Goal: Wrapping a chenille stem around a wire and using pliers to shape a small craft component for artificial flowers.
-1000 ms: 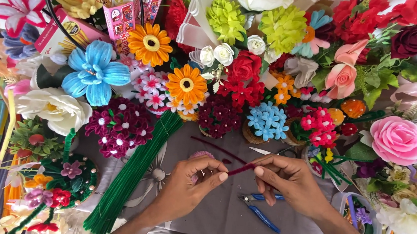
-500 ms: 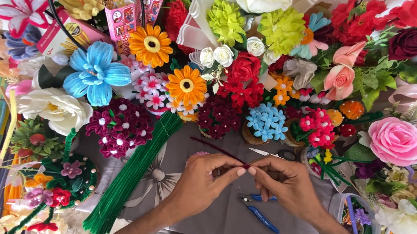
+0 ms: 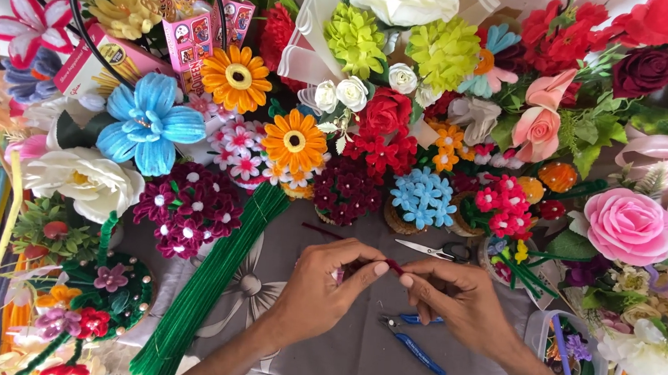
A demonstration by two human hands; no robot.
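Surface: grey cloth over the desk (image 3: 354,353), ringed on three sides by handmade flowers.
Left hand: left hand (image 3: 319,288) sits just below centre, thumb and forefinger pinched shut on the dark red pipe cleaner (image 3: 323,231); the grip is clenched on it.
Right hand: right hand (image 3: 459,302) meets it from 3 o'clock, fingertips closed on the same stem where the two hands touch.
Pipe cleaner: thin, dark red, held just above the cloth; its free end runs out toward 10 o'clock from the pinch.
Step in hand: by my reading, the stem is being bent or twisted between the two pinches, a shaping step early in making a piece.
Next move calls for: probably a firm hold by one hand while the other turns, with the free end kept clear of the pots.
Near tools: blue-handled pliers (image 3: 413,343) lie at 6 o'clock of the right hand, untouched.
Middle: scissors (image 3: 435,251) rest at 12 o'clock of the right hand; a bundle of green pipe cleaners (image 3: 210,281) slants at 9 o'clock of the left hand.
Far: light blue flower cluster (image 3: 423,198), orange daisy (image 3: 294,140), large blue flower (image 3: 149,122), pink rose (image 3: 629,226) at 2 o'clock.
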